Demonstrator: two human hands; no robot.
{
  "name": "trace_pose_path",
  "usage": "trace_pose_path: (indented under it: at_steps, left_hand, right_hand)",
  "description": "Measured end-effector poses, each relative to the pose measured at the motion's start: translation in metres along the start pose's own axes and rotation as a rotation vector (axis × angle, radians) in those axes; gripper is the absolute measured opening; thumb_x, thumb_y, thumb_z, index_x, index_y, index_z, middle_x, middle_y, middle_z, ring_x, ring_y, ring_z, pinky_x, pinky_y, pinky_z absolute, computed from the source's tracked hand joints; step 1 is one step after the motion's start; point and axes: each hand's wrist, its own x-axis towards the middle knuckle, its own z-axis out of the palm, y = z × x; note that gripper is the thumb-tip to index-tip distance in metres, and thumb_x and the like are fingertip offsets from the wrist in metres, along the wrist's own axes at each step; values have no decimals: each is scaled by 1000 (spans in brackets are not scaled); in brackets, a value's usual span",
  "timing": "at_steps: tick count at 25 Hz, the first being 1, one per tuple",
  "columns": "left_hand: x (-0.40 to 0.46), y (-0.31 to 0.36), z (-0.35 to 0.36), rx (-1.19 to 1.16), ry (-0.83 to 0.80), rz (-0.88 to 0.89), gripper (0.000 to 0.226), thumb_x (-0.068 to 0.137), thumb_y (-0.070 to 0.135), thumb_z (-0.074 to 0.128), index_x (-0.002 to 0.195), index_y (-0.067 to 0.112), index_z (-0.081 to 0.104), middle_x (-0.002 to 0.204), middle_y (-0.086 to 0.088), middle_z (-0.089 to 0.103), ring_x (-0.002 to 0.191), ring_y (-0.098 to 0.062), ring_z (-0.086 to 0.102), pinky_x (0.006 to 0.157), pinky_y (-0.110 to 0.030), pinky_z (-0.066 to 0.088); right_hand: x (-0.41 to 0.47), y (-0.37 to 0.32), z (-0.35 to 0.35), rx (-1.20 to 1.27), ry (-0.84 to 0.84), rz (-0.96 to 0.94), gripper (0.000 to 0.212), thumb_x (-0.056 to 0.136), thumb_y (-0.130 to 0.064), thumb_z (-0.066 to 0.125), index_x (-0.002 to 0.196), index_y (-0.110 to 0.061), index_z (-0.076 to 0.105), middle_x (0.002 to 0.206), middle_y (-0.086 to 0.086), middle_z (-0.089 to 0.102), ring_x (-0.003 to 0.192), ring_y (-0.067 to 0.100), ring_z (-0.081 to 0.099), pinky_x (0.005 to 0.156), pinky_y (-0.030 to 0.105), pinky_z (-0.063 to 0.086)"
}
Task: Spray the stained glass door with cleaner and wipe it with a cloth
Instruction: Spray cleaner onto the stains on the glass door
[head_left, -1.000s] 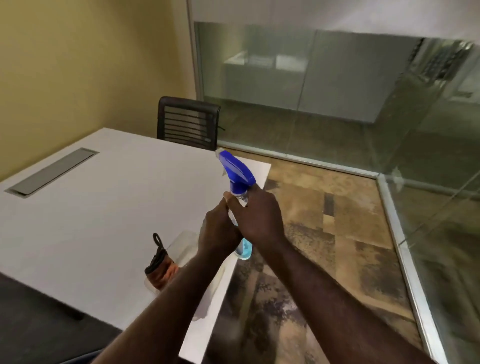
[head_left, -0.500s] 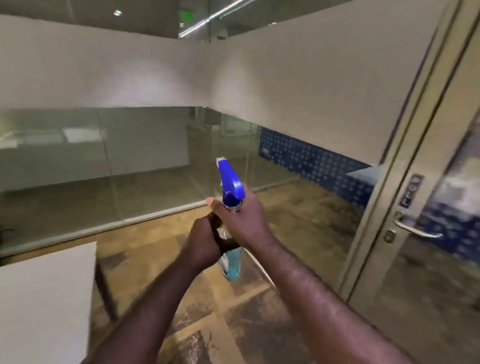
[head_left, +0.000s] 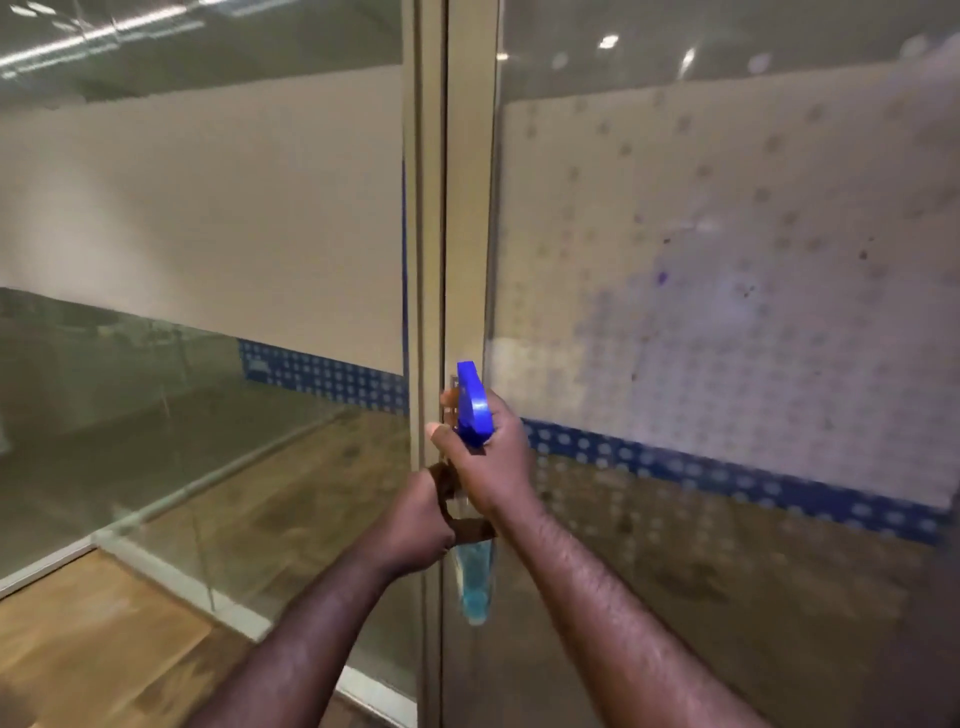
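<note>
Both forearms extended forward, converging near centre. Right hand (head_left: 485, 452) raised, fingers curled closed in a grip, thumb pointing left. Left hand (head_left: 415, 519) lower, fisted, touching right wrist.

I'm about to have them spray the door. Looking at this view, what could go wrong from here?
1. The spray bottle nozzle seems aimed at the door frame, not the stained glass door, so the first squirt may miss the stains.
2. Both the left hand and right hand are on the bottle, and the cloth looks pinched against it; it could slip or get soaked.
</note>
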Motion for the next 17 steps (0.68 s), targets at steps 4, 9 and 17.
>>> trace_pose_path:
  at_steps: [4,9,17]
  left_hand:
    - [63,11,60,51,-101,83,53,69,14,86,114,30,63,106,22,71,101,2,67,77,-15,55]
    - [119,15,112,90,-209,108,53,70,18,85,117,26,64,105,24,70,100,4,66,78,-19,57]
    - [187,25,113,33,-270,158,36,75,8,79,99,31,65,90,16,73,87,3,68,67,-18,57]
  right_hand:
    - [30,22,-69,-94,205,-4,17,77,-27,75,87,-21,62,80,0,68,73,12,64,69,29,57]
    - [56,41,-124,-178,385,30,15,78,-24,73,81,-19,60,76,-1,65,70,12,61,65,25,52]
    - [117,42,-140,-274,505,-5,13,79,-23,71,80,-17,59,78,1,65,72,15,62,65,24,49]
